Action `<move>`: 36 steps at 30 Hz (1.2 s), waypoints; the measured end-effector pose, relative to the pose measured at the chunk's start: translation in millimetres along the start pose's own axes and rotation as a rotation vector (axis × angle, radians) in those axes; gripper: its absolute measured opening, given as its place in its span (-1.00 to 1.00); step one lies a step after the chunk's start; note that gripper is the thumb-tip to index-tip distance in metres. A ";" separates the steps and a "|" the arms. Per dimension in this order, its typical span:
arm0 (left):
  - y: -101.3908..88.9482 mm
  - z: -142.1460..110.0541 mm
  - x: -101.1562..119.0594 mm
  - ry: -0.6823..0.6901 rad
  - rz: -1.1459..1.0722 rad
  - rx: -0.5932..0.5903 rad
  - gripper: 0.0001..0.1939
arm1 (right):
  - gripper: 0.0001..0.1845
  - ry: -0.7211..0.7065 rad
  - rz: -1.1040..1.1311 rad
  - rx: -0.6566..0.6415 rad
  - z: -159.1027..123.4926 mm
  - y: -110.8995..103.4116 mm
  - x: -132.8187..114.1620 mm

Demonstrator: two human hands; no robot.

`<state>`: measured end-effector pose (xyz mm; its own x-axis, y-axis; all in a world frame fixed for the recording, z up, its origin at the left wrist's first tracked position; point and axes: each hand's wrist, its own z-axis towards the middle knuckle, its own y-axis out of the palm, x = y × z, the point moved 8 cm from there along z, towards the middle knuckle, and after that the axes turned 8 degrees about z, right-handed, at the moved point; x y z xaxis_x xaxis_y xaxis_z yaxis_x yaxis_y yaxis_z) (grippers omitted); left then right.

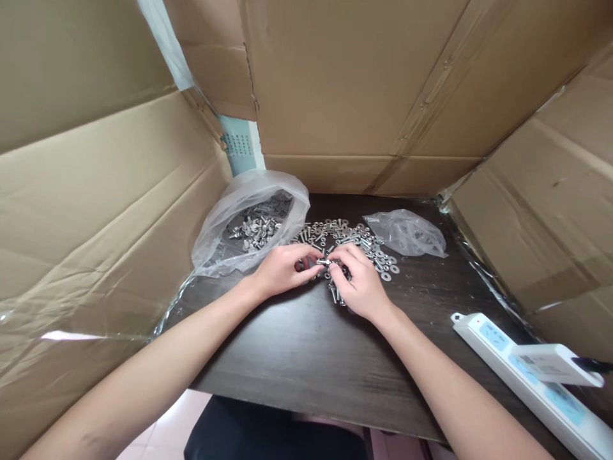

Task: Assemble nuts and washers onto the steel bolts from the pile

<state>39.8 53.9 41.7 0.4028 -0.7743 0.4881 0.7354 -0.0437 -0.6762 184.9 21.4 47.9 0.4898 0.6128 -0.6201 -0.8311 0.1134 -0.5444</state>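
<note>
Between the fingertips of both hands is a small metal bolt (324, 262), lying roughly sideways just above the table. My left hand (287, 268) pinches its left end with thumb and forefinger. At the other end, the thumb and fingers of my right hand (357, 278) close on it; they hide part of it, and whether a nut or washer sits there is too small to make out. Behind and around the hands spreads a pile of loose bolts, nuts and washers (366, 243). More bolts (336, 295) lie partly under my right hand.
An open clear plastic bag (205, 246) holding assembled-looking hardware (258, 233) stands at the left. A crumpled plastic bag (407, 233) lies behind right. A white power strip (527, 377) with a plugged-in adapter (558, 364) runs along the right. Cardboard walls (359, 83) surround the dark table (287, 345).
</note>
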 end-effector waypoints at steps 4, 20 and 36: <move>0.0 0.0 0.2 -0.001 0.001 -0.004 -0.85 | -0.90 0.012 0.005 -0.005 0.0 0.5 0.2; -0.7 -0.7 1.1 0.015 0.014 0.005 -0.83 | -0.88 0.017 -0.005 -0.016 -0.6 1.1 0.2; -0.4 -0.8 0.6 -0.003 0.022 -0.003 -0.85 | -0.90 0.002 0.011 -0.030 -1.0 4.4 -1.5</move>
<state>39.3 53.0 41.8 0.4209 -0.7730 0.4747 0.7243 -0.0287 -0.6889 180.7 20.2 45.9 0.4810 0.6126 -0.6272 -0.8283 0.0832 -0.5540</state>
